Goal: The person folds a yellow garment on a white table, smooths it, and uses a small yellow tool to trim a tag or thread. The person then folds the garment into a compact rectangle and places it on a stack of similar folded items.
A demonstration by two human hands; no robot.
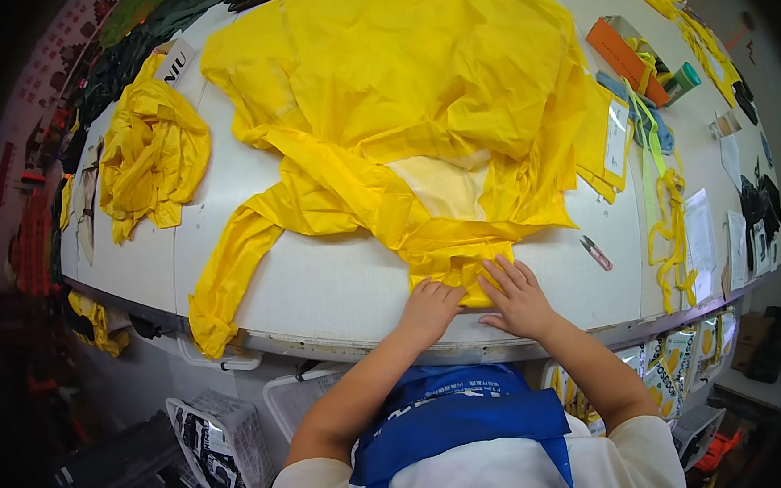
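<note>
A large yellow raincoat [399, 91] lies spread over the white table [322, 288], its hood end folded into a small pad near the front edge. My left hand [430, 306] presses flat on the left part of that folded pad. On the pad's right part my right hand [517, 294] lies flat, fingers spread. One sleeve [231, 272] trails off to the left and hangs over the table's edge.
A crumpled yellow garment [153, 156] lies at the table's left. Small thread snips [596, 252] lie right of my hands. Yellow straps [668, 227], packets, an orange box [624, 49] and a green-capped bottle [683, 78] crowd the right side. Plastic baskets [224, 442] stand below the table.
</note>
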